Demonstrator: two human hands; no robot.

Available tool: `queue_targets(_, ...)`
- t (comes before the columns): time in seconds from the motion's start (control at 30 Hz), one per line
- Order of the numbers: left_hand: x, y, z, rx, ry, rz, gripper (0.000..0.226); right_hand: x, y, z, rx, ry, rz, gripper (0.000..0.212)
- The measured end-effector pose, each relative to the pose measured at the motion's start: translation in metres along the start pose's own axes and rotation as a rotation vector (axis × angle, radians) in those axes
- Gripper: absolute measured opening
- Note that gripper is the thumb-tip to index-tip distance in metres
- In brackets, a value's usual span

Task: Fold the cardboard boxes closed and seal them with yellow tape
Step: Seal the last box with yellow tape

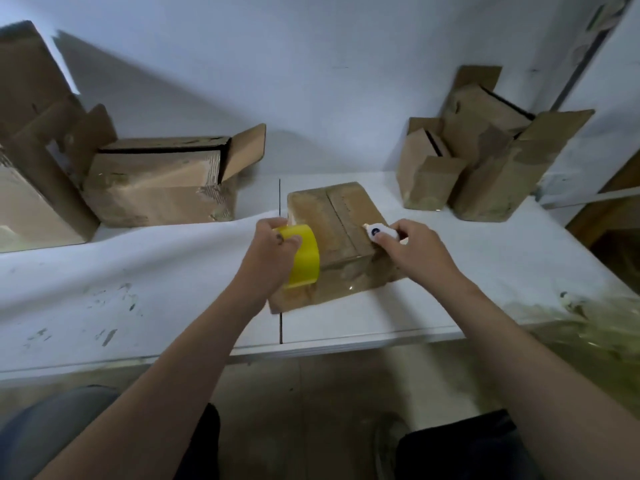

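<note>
On the white tabletop point(173, 278), our left grip point(277, 242) clasps a yellow tape roll point(304, 258) at the closed brown cardboard box's point(341, 216) near-left corner. Our right grip point(412, 242) pinches a small white tool point(379, 232) at its right edge. Behind it to the left lies an open cardboard box point(159, 188), and more open boxes point(485, 161) stand to the right.

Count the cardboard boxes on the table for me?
6: large box far left, open box beside it, closed box centre, three right: small box, tall box, front box. Overlaps may hide others.

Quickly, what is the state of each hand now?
Left hand: grips the yellow tape roll.
Right hand: pinches a small white tool.
</note>
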State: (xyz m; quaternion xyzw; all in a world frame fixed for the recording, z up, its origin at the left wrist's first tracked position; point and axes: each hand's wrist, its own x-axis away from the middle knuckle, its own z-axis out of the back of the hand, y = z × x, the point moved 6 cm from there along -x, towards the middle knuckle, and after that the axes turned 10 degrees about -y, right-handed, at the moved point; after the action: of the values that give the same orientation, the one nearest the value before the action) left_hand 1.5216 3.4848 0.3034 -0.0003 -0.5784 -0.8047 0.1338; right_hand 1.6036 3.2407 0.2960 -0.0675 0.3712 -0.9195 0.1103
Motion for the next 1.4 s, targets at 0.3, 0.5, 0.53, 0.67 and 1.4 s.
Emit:
queue_targets(0.3,0.021,-0.012,0.093,-0.211,0.181,-0.114,0.046,0.000,-0.053,-0.050,-0.329,-0.371,0.046,0.031)
queue_targets(0.5,0.048,-0.019,0.108,-0.133,0.159,-0.201,0.047,-0.019,-0.007,-0.032,0.048,-0.214,-0.150,0.046)
queue_targets(0.53,0.051,-0.017,0.108,-0.147,0.128,-0.212,0.048,-0.018,0.000,-0.039,0.094,-0.270,-0.198,0.043)
queue_targets(0.67,0.063,0.000,0.103,-0.114,0.082,-0.264,0.048,-0.010,-0.013,-0.043,0.291,-0.214,-0.130,0.042)
queue_targets(1.4,0.071,0.017,0.056,0.011,0.247,-0.358,0.016,0.063,-0.148,-0.068,-0.337,-0.144,0.506,0.049)
